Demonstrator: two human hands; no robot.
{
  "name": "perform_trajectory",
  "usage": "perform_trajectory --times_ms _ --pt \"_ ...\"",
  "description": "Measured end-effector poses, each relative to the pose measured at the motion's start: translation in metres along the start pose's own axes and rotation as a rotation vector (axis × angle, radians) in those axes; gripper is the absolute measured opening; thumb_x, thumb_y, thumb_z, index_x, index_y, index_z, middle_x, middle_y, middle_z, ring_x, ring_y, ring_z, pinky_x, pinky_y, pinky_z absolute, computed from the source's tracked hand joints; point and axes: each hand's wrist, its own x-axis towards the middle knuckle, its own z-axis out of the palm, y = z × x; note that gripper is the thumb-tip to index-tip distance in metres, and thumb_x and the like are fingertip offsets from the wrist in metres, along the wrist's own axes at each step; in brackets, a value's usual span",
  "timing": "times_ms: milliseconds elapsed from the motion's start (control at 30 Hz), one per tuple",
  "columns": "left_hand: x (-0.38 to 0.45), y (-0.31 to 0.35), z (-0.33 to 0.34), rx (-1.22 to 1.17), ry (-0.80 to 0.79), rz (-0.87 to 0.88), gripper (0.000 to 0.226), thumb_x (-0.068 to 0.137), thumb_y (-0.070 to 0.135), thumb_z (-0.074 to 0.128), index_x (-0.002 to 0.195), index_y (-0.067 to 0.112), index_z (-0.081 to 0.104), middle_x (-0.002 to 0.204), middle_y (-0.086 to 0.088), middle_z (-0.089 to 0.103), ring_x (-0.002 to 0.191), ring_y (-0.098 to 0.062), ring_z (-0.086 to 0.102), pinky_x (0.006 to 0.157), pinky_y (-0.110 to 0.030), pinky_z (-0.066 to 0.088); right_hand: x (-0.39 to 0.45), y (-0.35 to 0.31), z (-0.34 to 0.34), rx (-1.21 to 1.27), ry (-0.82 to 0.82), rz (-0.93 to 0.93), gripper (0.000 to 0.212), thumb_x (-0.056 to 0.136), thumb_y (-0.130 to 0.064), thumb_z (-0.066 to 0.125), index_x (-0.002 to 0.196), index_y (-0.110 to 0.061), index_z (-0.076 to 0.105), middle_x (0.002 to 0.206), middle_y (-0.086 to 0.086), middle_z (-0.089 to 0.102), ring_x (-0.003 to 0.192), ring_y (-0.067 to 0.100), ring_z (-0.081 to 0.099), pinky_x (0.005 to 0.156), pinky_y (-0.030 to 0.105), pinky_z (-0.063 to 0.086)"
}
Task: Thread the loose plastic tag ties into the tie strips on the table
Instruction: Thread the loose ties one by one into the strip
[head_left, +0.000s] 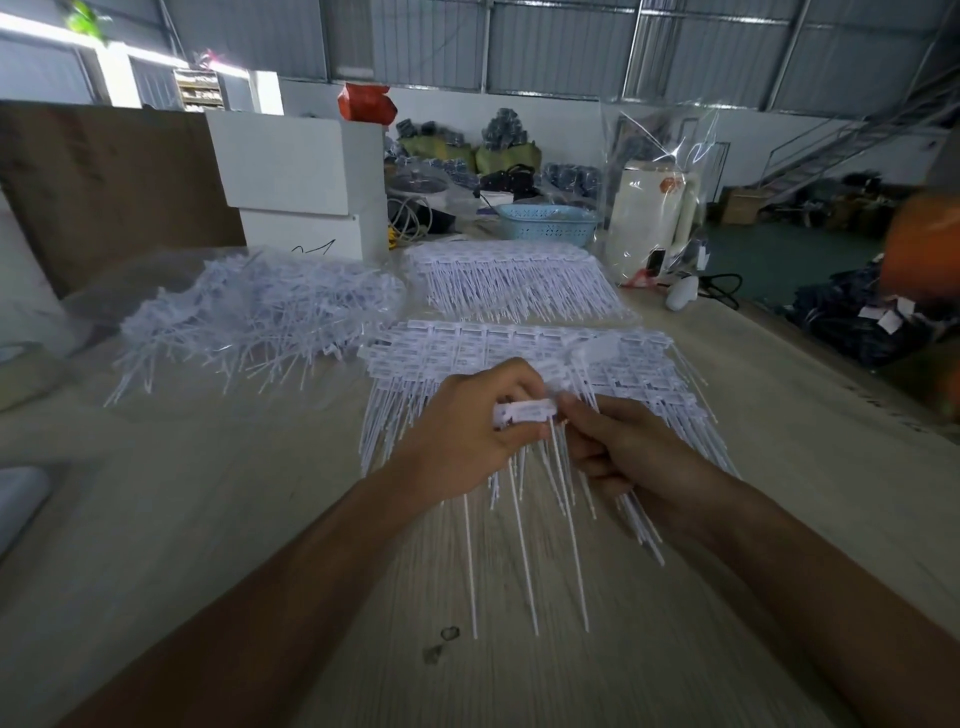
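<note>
White plastic fills the middle of the view: a short strip of white plastic tag ties with flat rectangular heads (524, 412) is held just above the wooden table (208, 519), its thin tails hanging down toward the person. The left hand (462, 441) grips the strip from the left, fingers curled round the heads, probably to keep them level and steady. The right hand (628, 447) pinches at the strip's right end, where a tie would likely be fed in — though whether a single loose tie sits between those fingertips cannot be told, since the fingers cover the joint and the white pieces blur together.

Directly behind the hands lies a broad stack of assembled white tie strips (519, 348), heads in rows and tails fanned toward the person, seemingly kept close so finished work can be laid down without reaching. A second such stack (509, 280) sits farther back. To the left a tangled heap of loose white tag ties (260, 312) rests on clear plastic sheeting, near enough for the left hand to draw from.

Beyond stand white cardboard boxes (301, 171), a pale blue perforated plastic basket (548, 221) and a cream jug-like container under a clear bag (652, 218). The print on the heads is too small to read, and an orange shape (924, 249) at the right edge is blurred and cut off.
</note>
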Motion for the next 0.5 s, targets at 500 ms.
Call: perform_trajectory --times_ms 500 --pt "-0.001 -0.007 -0.007 0.239 -0.045 0.014 0.034 0.091 0.027 0.070 0.125 0.026 0.065 0.120 0.005 0.068 0.111 -0.015 0.061 0.093 -0.041 0.050 0.001 -0.004 -0.007 0.092 0.094 -0.004 0.032 0.091 -0.045 0.065 0.074 -0.021 0.053 0.061 -0.005 0.023 0.046 0.008 0.022 0.039 0.021 0.021"
